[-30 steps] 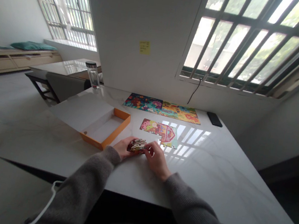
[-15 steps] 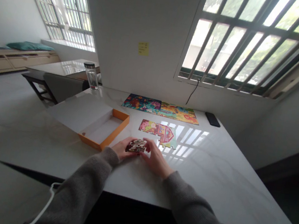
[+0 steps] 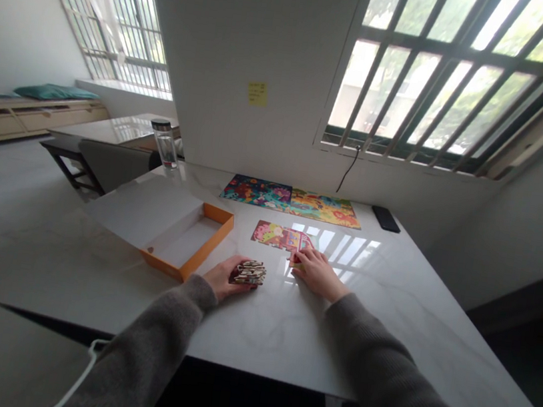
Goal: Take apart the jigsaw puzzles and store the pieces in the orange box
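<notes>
Orange walls edge the shallow box (image 3: 209,247), which lies open on the pale, glossy worktop (image 3: 263,337) just left of my hands, its white inside showing. Next to it, my left hand (image 3: 226,274) is wrapped round a stack of puzzle pieces (image 3: 251,273), their knobbed edges turned to view. I judge them to be light, stiff card, easy to carry, though the tabs could bend if squeezed and the bundle might fan apart; I would hold it across the broad faces and leave the knobs free. A single piece would probably slide on the smooth surface, so its plain edge seems the best place to take it.

Behind, a dark printed panel (image 3: 255,192) and a yellow one (image 3: 328,209) lie edge to edge. Nearer, the part-joined puzzle (image 3: 274,234) lies flat, beyond the stack and to its right, apart from it. My right hand (image 3: 318,272), palm down, covers its near right part, fingers drawn narrow on a red-and-yellow piece (image 3: 296,262); whether that piece is locked to its neighbours, I cannot tell. Farthest right, near the wall, rests a black phone (image 3: 385,219), well apart from both hands.
</notes>
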Tool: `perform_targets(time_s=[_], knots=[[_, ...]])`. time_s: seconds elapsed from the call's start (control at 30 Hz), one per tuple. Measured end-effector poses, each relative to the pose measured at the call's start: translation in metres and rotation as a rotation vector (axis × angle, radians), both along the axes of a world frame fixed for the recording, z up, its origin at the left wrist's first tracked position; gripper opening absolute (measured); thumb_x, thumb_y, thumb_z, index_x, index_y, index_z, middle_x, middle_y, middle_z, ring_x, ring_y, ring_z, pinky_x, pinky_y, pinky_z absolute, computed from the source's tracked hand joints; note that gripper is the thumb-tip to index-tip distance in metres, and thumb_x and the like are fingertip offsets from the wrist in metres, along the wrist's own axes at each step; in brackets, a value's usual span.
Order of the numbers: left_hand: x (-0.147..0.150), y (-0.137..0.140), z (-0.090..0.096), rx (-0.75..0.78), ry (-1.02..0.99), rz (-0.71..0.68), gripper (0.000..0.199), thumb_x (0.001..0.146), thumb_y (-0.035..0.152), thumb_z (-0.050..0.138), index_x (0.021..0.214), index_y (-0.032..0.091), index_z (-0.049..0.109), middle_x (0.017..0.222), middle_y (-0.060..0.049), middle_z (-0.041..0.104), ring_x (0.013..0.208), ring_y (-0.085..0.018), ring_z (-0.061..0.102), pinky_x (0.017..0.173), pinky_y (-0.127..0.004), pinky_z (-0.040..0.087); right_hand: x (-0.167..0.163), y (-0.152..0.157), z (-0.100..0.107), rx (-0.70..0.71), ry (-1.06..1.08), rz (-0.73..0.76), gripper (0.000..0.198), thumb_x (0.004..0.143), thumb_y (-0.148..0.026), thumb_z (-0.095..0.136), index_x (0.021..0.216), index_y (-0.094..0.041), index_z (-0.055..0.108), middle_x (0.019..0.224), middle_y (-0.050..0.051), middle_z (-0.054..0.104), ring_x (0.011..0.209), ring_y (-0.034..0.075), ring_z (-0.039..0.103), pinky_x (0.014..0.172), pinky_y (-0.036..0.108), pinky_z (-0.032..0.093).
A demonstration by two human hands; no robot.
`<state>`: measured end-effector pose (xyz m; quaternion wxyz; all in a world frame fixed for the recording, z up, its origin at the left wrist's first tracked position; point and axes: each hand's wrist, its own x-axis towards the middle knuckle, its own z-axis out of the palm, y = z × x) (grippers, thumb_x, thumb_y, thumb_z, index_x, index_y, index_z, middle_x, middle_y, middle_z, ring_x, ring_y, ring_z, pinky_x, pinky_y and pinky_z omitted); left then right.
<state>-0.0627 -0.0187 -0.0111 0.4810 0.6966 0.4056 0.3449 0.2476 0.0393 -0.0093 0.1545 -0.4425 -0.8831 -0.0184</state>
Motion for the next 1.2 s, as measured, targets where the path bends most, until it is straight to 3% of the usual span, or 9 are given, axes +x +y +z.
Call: perform_targets(time_s=[0.2, 0.43, 0.53, 0.63, 0.7, 0.77, 0.87, 1.0, 1.2], knots=[[0.000, 0.000, -0.005, 0.031, 0.011, 0.031, 0.060, 0.070, 0.035, 0.082, 0.120, 0.017, 0.053, 0.118, -0.012, 0.068, 0.105, -0.025, 0.068, 0.099, -0.044, 0.052, -0.012, -0.004, 0.002, 0.153, 0.052, -0.003, 0.033, 0.097, -0.025, 0.046, 0.126, -0.015, 0.059, 0.098, 0.015, 0.068, 0.098, 0.028, 0.060, 0.094, 0.043, 0.044], [0.001, -0.003, -0.003, 0.074, 0.022, 0.035, 0.058, 0.072, 0.036, 0.080, 0.119, 0.017, 0.053, 0.117, -0.012, 0.068, 0.103, -0.025, 0.068, 0.098, -0.043, 0.052, -0.005, 0.017, -0.009, 0.117, 0.247, -0.201, 0.044, 0.098, -0.021, 0.039, 0.140, -0.017, 0.047, 0.102, 0.014, 0.071, 0.086, 0.025, 0.066, 0.076, 0.034, 0.049], [0.001, -0.002, -0.002, 0.067, 0.040, 0.043, 0.058, 0.071, 0.036, 0.080, 0.119, 0.017, 0.053, 0.117, -0.012, 0.068, 0.104, -0.025, 0.068, 0.098, -0.043, 0.052, -0.002, 0.022, -0.010, 0.063, 0.467, -0.288, 0.041, 0.096, -0.027, 0.043, 0.135, -0.019, 0.050, 0.099, 0.012, 0.072, 0.082, 0.024, 0.067, 0.075, 0.035, 0.049], [0.000, -0.001, -0.004, 0.049, 0.052, 0.029, 0.060, 0.071, 0.036, 0.081, 0.120, 0.016, 0.053, 0.118, -0.013, 0.068, 0.105, -0.025, 0.068, 0.099, -0.043, 0.052, -0.001, 0.019, -0.007, -0.063, 0.859, -0.325, 0.032, 0.093, -0.037, 0.049, 0.117, -0.016, 0.057, 0.086, 0.009, 0.072, 0.072, 0.021, 0.066, 0.071, 0.035, 0.051], [-0.001, 0.000, -0.004, 0.032, 0.045, 0.019, 0.062, 0.071, 0.037, 0.081, 0.121, 0.016, 0.052, 0.119, -0.013, 0.068, 0.104, -0.026, 0.068, 0.099, -0.044, 0.052, -0.005, 0.012, -0.003, -0.210, 1.113, -0.244, 0.029, 0.090, -0.042, 0.055, 0.104, -0.017, 0.058, 0.084, 0.008, 0.070, 0.070, 0.019, 0.065, 0.069, 0.034, 0.052], [-0.001, 0.001, -0.003, 0.018, 0.030, 0.019, 0.063, 0.070, 0.037, 0.082, 0.121, 0.016, 0.052, 0.119, -0.013, 0.068, 0.105, -0.026, 0.068, 0.099, -0.044, 0.052, -0.013, 0.000, 0.003, -0.356, 1.264, -0.108, 0.027, 0.085, -0.043, 0.063, 0.093, -0.018, 0.059, 0.097, 0.009, 0.069, 0.078, 0.018, 0.066, 0.072, 0.035, 0.054], [0.001, 0.000, 0.000, 0.008, 0.017, 0.008, 0.062, 0.070, 0.036, 0.082, 0.121, 0.016, 0.052, 0.119, -0.014, 0.067, 0.105, -0.026, 0.068, 0.099, -0.044, 0.051, -0.032, -0.021, 0.011, -0.519, 1.345, 0.062, 0.023, 0.079, -0.038, 0.070, 0.083, -0.019, 0.058, 0.111, 0.008, 0.065, 0.087, 0.018, 0.068, 0.081, 0.038, 0.054], [0.002, -0.002, 0.004, 0.007, 0.007, 0.003, 0.061, 0.071, 0.036, 0.081, 0.119, 0.015, 0.052, 0.118, -0.013, 0.068, 0.104, -0.026, 0.069, 0.097, -0.044, 0.052, -0.054, -0.042, 0.016, -0.681, 1.351, 0.111, 0.014, 0.081, -0.031, 0.065, 0.087, -0.020, 0.061, 0.086, 0.002, 0.068, 0.080, 0.019, 0.068, 0.079, 0.039, 0.056], [0.002, -0.002, 0.004, 0.013, 0.013, 0.018, 0.060, 0.069, 0.037, 0.082, 0.118, 0.017, 0.053, 0.114, -0.011, 0.069, 0.102, -0.025, 0.069, 0.096, -0.043, 0.052, -0.063, -0.059, 0.023, -0.811, 1.417, 0.217, 0.022, 0.085, -0.033, 0.050, 0.089, -0.016, 0.064, 0.083, 0.006, 0.069, 0.075, 0.020, 0.068, 0.080, 0.044, 0.056]])
